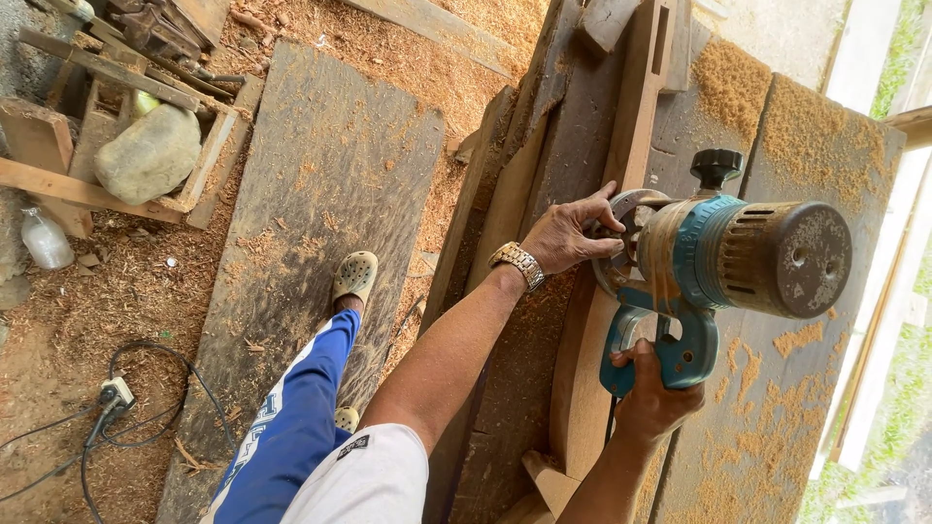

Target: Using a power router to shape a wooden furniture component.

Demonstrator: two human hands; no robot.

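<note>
We note the router (738, 257) on the workpiece (621, 146), atop the bench (825, 155). Left of the bench: plank (320, 194) on the floor, stone (149, 153) beyond, cable (146, 388) nearer.
</note>
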